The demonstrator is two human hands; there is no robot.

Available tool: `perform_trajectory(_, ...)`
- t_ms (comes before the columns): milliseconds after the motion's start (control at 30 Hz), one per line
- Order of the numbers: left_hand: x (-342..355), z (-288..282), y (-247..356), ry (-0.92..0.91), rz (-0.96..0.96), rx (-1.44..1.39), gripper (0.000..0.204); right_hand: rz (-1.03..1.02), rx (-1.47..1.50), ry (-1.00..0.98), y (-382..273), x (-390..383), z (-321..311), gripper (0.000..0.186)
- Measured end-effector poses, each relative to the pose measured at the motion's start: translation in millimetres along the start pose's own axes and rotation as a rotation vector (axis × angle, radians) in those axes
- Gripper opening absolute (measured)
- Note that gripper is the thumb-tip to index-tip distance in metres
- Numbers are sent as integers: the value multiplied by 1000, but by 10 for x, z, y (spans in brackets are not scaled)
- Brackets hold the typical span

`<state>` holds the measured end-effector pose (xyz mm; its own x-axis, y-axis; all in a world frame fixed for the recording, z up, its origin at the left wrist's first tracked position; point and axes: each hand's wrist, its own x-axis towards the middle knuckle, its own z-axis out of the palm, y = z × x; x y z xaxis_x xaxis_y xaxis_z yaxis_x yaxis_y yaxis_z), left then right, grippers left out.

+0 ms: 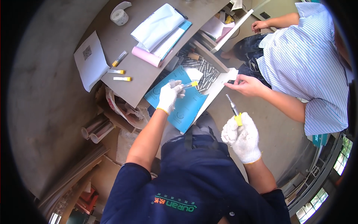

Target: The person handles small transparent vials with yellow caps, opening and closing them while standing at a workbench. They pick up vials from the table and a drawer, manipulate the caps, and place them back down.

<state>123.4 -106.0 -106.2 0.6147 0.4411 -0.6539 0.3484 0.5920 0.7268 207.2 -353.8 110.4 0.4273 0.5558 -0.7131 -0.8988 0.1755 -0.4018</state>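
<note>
- Right hand (242, 140), right of centre: fingers clamped on the yellow cap (238, 120) under the metal bit (233, 104), which points up, slightly left.
- Left hand (170, 98), near centre: fingers closed on a yellow-ended tube (189, 85), pointing right, apart from the bit.

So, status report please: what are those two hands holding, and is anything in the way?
Left hand: holding yellow-ended tube. Right hand: gripping metal bit by its yellow base. Blue sheet partly covers open drawer; co-worker's hand beside it.

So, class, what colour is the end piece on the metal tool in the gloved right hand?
The end piece is yellow, best seen in the head view.
</note>
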Motion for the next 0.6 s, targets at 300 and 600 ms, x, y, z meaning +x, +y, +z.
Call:
perform_trajectory(300, -36, -182, 25, 149, 209, 610, 34, -36, -53, 47, 17, 14, 95, 47)
perform_trajectory(600, -1014, 162, 603, -283, 161, 320, 32, -82, -195, 59, 157, 125, 207, 37)
